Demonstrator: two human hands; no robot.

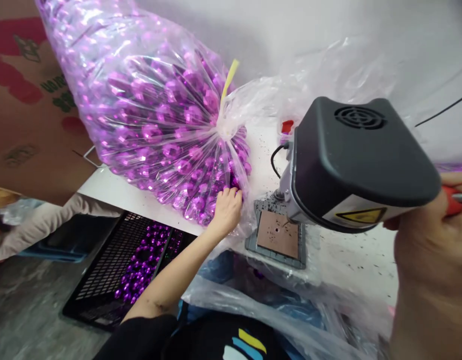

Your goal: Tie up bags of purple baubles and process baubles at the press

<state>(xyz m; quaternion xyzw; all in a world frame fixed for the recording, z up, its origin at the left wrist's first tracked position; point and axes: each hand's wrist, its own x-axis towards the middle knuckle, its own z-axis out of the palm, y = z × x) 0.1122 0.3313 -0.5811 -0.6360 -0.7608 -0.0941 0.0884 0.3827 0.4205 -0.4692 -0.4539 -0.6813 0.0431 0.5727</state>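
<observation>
Here, bagged purple beads (173, 150) against left hand (228, 211).

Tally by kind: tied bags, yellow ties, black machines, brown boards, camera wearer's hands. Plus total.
Tied bag: 1
Yellow tie: 1
Black machine: 1
Brown board: 1
Wearer's left hand and right hand: 2
Total: 6

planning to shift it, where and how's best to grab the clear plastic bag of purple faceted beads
Likely close round the bunched neck of the clear plastic bag of purple faceted beads, from the right: the plastic gathers narrow there, facing that side, while the body bulges wide.
</observation>
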